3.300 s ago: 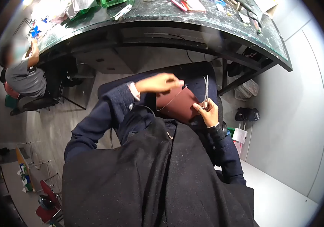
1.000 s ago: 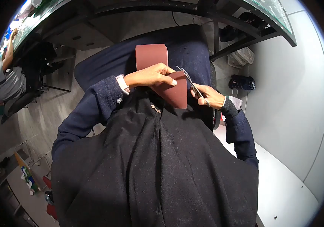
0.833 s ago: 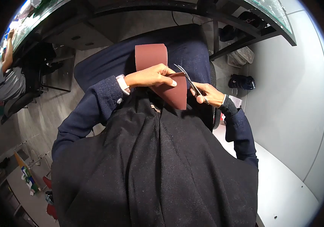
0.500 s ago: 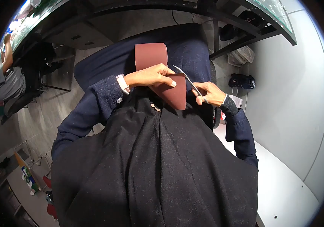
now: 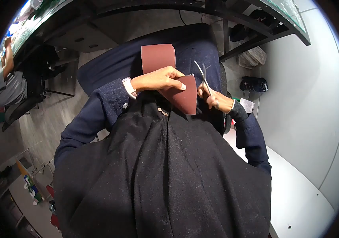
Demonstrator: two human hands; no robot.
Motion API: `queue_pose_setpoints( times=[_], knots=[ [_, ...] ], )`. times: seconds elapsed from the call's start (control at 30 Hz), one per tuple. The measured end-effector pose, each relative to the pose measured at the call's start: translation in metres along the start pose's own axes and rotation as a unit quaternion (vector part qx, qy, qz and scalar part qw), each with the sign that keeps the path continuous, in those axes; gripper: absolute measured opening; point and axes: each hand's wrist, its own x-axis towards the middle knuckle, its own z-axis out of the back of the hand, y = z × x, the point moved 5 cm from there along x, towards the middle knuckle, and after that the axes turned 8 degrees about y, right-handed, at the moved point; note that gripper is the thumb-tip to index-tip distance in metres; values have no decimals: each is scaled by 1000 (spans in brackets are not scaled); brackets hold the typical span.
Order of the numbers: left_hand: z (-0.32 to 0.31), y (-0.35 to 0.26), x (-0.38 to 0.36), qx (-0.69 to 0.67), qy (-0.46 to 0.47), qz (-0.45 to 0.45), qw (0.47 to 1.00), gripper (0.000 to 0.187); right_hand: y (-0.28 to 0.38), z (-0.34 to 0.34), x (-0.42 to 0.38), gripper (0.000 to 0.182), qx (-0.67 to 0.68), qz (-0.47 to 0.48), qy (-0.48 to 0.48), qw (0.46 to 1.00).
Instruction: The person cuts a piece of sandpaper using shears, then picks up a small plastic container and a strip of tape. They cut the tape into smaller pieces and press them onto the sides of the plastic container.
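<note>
While the left hand (image 5: 157, 80) pinches a smooth reddish-brown sheet (image 5: 185, 99) with its thumb flat on the upper face, its other fingers bend behind or over the material, partly hidden. The sheet lies over the person's lap; one part curves down toward the black cloth garment (image 5: 157, 170), and another broad, curved part shows beyond the knuckles, against the dark blue cloth (image 5: 118, 59). The hand covers the stretch between these two parts.

The right hand (image 5: 219, 100) is closed around the handles of a pair of slim silver metal scissors (image 5: 205, 81), with the finger loops mostly hidden in the grip. The blades stand apart in a narrow V, pointing away from the body, just beside the sheet's right edge, with a gap visible between them and it. The two hands are apart, on either side of that edge.

Beyond the lap stands a black-framed table (image 5: 288, 12) with a glass-like top. To the right, a dark bag-like item (image 5: 253, 84) sits near the pale wall. At the far left, another person (image 5: 9, 85) in a grey top sits by the table.
</note>
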Motion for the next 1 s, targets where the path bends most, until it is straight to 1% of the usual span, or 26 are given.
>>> queue_pose_setpoints(
  times=[0.03,0.07,0.1,0.17,0.2,0.3,0.47,0.57,0.67,0.77,0.8,0.87,0.9,0.97,1.0],
  knots=[
    [1,1,0,4,2,-6,1000,37,2,-2,-2,50,55,-6,-2,998],
    [4,2,2,10,1,-13,1000,37,-6,0,-1,49,22,-38,50,998],
    [4,0,2,14,1,-20,1000,37,-3,0,0,50,7,-16,54,998],
    [5,-3,-1,33,-1,2,999,37,5,1,0,50,-23,27,64,997],
    [4,-5,-1,43,-2,13,999,37,6,1,1,52,-23,28,67,997],
    [-1,-8,0,46,1,-32,998,35,10,-1,6,57,-21,32,74,997],
    [0,-9,-1,38,3,-13,999,34,12,-1,8,58,-6,46,77,996],
    [-1,-9,-2,27,-1,-3,1000,34,14,-2,6,59,2,39,57,998],
    [2,-3,0,33,-20,3,999,34,11,-3,7,56,33,50,34,998],
    [1,-6,0,32,-32,-15,999,31,8,-4,5,46,54,27,25,998],
    [0,-8,0,29,-33,-24,999,29,3,-4,6,53,26,11,15,999],
    [0,-4,0,27,-33,-6,999,30,-9,-3,10,68,-29,-20,-4,999],
    [0,-3,0,26,-34,3,999,30,-11,-4,11,60,-1,7,-5,1000],
    [1,-7,0,20,-29,-18,999,31,-11,-5,12,45,55,59,-4,997],
    [2,-8,0,17,-27,-29,999,32,-7,-3,9,55,85,56,-20,995]
  ],
)
